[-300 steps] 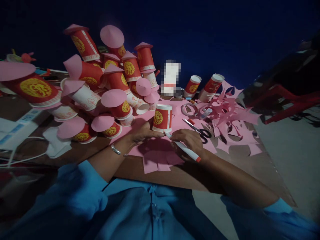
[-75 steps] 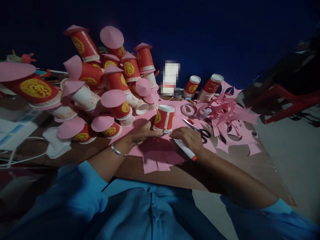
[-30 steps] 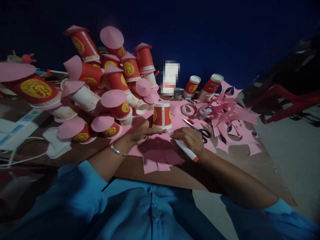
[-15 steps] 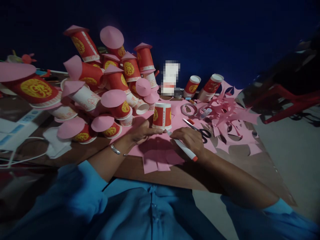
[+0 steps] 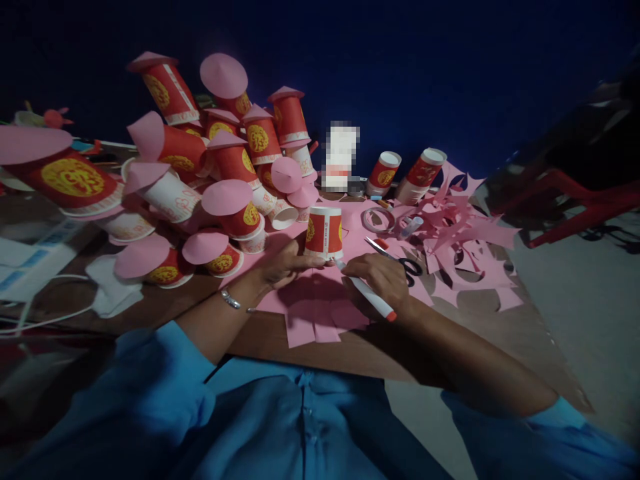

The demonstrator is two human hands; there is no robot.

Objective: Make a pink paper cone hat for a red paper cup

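Observation:
A red and white paper cup (image 5: 324, 233) with yellow emblems stands upside down on pink paper (image 5: 305, 320) in front of me. My left hand (image 5: 285, 263) is closed at its lower left, fingers against the white rim. Closed round a white marker with a red end (image 5: 373, 299), my right hand (image 5: 377, 275) keeps the marker's tip at the rim, close to my left fingertips. Scissors with black handles (image 5: 395, 257) lie just beyond my right hand.
Several paper cups with pink cone tops (image 5: 237, 200) are piled at the left. Pink paper offcuts (image 5: 465, 247) heap up at the right, beside a roll of tape (image 5: 379, 219). More red cups (image 5: 423, 175) stand at the back. A white cable (image 5: 50, 279) runs at the left.
The marker in my right hand has shifted very slightly to the right along the cup's rim. My left hand and the cup stay in place.

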